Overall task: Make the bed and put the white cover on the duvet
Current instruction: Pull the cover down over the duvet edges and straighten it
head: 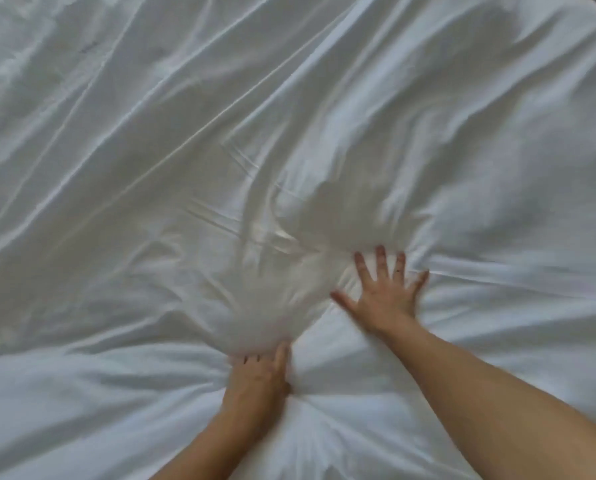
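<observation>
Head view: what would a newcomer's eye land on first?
The right hand lies flat with fingers spread, pressing the white duvet cover just right of centre. The left hand, lower centre, pushes against a puffed fold, its fingertips hidden in the cloth. Creases radiate from both hands across the cover.

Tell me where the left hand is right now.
In the head view, the left hand is low and centre-left on the white cover, its fingertips hidden under a puffed fold, nearer the person than the spread right hand.
</observation>
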Available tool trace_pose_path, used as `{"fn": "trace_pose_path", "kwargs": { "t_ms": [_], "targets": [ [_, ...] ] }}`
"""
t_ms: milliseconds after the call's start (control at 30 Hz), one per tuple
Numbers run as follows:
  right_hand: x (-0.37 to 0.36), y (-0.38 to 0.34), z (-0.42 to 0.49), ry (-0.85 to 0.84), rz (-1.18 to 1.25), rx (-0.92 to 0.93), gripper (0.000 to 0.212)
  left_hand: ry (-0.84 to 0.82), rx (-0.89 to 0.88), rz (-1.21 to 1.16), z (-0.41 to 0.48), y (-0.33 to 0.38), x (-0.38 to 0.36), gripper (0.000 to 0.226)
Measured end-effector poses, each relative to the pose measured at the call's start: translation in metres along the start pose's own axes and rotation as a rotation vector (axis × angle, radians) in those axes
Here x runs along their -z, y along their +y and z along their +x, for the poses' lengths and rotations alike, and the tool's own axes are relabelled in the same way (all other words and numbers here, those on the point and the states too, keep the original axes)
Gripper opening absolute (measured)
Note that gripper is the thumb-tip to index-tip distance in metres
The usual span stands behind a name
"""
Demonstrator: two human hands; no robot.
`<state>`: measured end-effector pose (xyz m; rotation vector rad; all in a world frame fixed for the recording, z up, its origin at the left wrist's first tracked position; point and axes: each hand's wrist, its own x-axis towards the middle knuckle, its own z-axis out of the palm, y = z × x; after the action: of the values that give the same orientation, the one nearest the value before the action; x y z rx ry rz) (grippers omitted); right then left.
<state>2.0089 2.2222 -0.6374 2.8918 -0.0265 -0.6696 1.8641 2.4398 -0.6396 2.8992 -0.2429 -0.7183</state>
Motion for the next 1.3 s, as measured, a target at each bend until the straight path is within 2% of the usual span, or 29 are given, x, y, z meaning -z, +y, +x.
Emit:
{"fn": "trace_pose_path", "kwargs": {
  "t_ms": [67,133,200,267,367,467,600,900,1067,1167,1300],
  "targets": [
    [-0.007,0.073,0.002,-0.063,0.014,-0.171,0.100,0.006,0.010,0.015,0.000,-0.010,-0.009,0.078],
    [-0.017,0.134,0.004,-0.126,0.100,-0.318,0.105,-0.033,0.120,0.025,0.003,-0.002,-0.004,0.062],
    [-0.027,0.166,0.004,-0.163,0.205,-0.363,0.106,0.033,0.171,0.002,0.015,0.031,0.006,0.048],
    [-0.044,0.175,0.001,-0.151,0.270,-0.303,0.104,0.015,0.117,-0.113,0.033,0.091,0.020,0.068],
    [-0.069,0.196,-0.003,-0.073,0.299,-0.087,0.099,-0.257,0.049,-0.251,0.074,0.201,0.027,0.117],
    [-0.081,0.259,0.003,0.039,0.205,0.168,0.096,-0.254,0.171,-0.144,0.110,0.268,0.014,0.128],
    [-0.085,0.332,0.016,0.032,0.140,0.117,0.101,-0.231,0.363,-0.134,0.147,0.290,0.006,0.133],
    [-0.085,0.328,0.009,0.014,0.217,0.062,0.099,-0.253,0.471,-0.099,0.171,0.299,0.008,0.131],
    [-0.085,0.302,-0.018,-0.043,0.239,0.028,0.084,-0.253,0.435,-0.114,0.173,0.298,0.015,0.122],
    [-0.089,0.291,-0.045,-0.081,0.267,0.087,0.090,-0.287,0.328,-0.133,0.164,0.292,0.029,0.110],
    [-0.098,0.261,-0.091,-0.111,0.259,0.360,0.096,-0.443,-0.002,-0.138,0.096,0.261,0.035,0.131]
  ]
}}
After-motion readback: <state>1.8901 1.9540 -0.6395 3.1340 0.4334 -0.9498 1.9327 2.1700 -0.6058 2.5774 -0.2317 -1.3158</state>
